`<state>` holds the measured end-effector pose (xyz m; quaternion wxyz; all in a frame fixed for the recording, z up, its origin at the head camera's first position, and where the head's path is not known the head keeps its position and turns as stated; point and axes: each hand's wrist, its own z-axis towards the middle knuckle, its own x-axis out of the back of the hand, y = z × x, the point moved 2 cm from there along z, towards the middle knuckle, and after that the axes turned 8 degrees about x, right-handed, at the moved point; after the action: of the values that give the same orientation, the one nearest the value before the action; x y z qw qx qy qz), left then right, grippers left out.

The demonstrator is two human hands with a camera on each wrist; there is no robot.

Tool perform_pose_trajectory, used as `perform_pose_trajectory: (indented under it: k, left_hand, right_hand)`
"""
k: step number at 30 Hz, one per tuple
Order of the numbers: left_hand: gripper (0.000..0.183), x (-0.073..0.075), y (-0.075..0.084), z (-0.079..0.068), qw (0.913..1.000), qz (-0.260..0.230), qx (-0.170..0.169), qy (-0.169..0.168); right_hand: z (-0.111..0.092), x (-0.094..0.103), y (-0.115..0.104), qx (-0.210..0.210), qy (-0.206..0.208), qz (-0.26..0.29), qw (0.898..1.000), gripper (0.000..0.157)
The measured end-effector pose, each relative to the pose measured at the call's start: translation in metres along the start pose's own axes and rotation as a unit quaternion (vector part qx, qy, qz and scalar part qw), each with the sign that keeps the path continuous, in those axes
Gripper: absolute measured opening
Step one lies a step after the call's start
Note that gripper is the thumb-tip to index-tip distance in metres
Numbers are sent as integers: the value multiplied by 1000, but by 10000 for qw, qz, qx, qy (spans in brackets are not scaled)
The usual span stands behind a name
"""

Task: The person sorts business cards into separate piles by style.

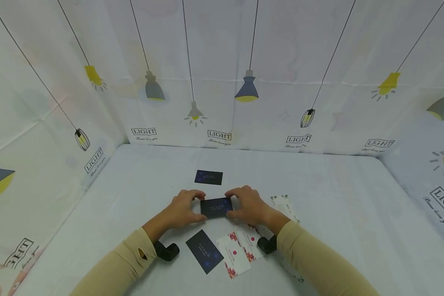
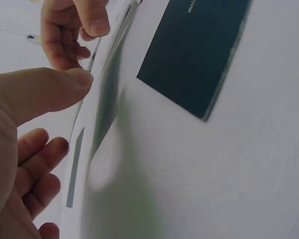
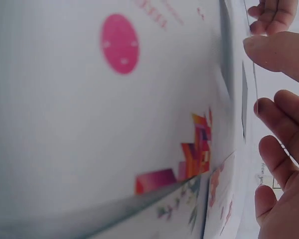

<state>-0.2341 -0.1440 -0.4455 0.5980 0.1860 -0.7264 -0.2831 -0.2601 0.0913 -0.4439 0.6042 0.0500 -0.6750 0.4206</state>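
Observation:
A dark blue card (image 1: pixel 216 208) with small pale print is held level between both hands, above the white table. My left hand (image 1: pixel 182 210) grips its left end, thumb at the near corner and fingers at the far one. At the opposite end my right hand (image 1: pixel 249 206) holds it the same way. In the wrist views the held card shows only as a thin edge by the fingertips. Another dark card (image 1: pixel 205 251) lies tilted nearer the body, and one more dark card (image 1: pixel 209 177) lies beyond the hands.
White cards with red floral corners (image 1: pixel 234 255) lie right of the near dark card, overlapping others. A white card with a leafy pattern (image 1: pixel 281 204) is partly under the right forearm. Black wrist cameras (image 1: pixel 166 250) sit below both wrists. A lamp-print curtain (image 1: pixel 222 53) surrounds the table.

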Motion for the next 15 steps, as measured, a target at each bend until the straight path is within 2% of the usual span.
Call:
perform_pose_trajectory:
  k: [8, 15]
  left_hand:
    - [62, 4, -1, 3, 9996, 210, -152, 90]
    - [60, 7, -4, 5, 9998, -39, -190, 72]
  right_hand:
    - [1, 3, -2, -47, 116, 296, 9995, 58]
    - [2, 5, -3, -26, 166, 500, 9986, 59]
